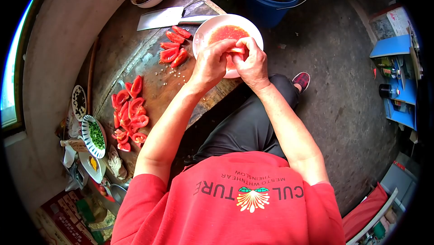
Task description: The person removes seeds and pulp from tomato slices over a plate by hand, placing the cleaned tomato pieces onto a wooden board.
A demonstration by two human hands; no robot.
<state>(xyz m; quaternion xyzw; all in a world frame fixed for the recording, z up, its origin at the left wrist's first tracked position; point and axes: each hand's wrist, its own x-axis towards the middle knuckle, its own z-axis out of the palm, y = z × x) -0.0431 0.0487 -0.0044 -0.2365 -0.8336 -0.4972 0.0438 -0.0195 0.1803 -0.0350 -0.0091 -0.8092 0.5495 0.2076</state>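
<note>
Over a white plate (pixel 202 36) at the table's edge, my left hand (pixel 212 62) and my right hand (pixel 251 62) meet with bent fingers around a tomato piece (pixel 236 51). Red tomato pulp and juice (pixel 229 32) lie in the plate beneath. Left of the plate sits a small group of tomato wedges (pixel 170 54), with pale seeds scattered on the wood beside them. A larger heap of tomato pieces (pixel 131 112) rests nearer my left arm. Behind the wedges lies a cleaver (pixel 160 18), its handle reaching toward the plate.
The wooden table (pixel 158 91) also carries an enamel bowl (pixel 150 2) with brown contents and a dish of chopped greens (pixel 86 130). A blue bucket (pixel 266 8) stands on the floor past the plate. Blue shelves (pixel 398 46) are at the right.
</note>
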